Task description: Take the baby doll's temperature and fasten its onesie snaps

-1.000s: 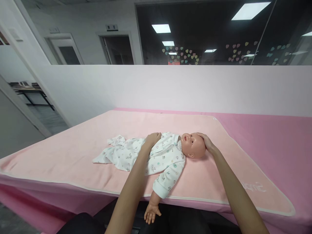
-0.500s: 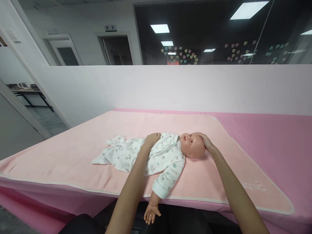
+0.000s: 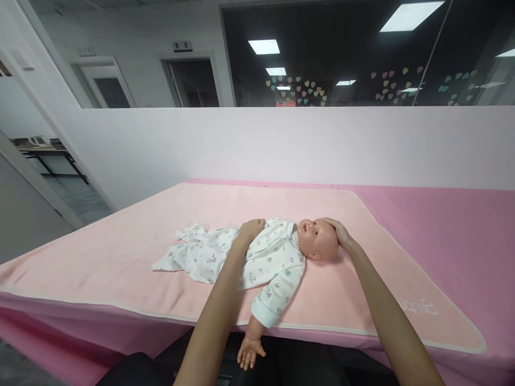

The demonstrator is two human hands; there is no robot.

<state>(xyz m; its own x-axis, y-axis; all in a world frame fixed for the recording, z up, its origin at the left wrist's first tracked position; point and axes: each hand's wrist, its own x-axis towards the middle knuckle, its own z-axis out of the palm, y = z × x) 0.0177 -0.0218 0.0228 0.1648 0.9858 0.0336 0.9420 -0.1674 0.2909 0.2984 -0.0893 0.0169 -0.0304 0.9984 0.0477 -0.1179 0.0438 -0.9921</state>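
A baby doll lies on its back, with its bald head to the right and its face tipped toward me. It wears a white printed one-piece, whose legs stretch flat to the left. My left hand lies across the doll's middle, its fingers curled over the far side and partly hidden. Against the crown of the head, my right hand cups the top with fingers bent over the forehead. The doll's near arm hangs past the front edge, its bare hand palm up with fingers apart. The far arm is hidden.
Under the doll is a peach mat with a pale border, spread on a pink cover. A white half wall with dark glass above stands behind. The front edge is close to my lap. A doorway opens at the left.
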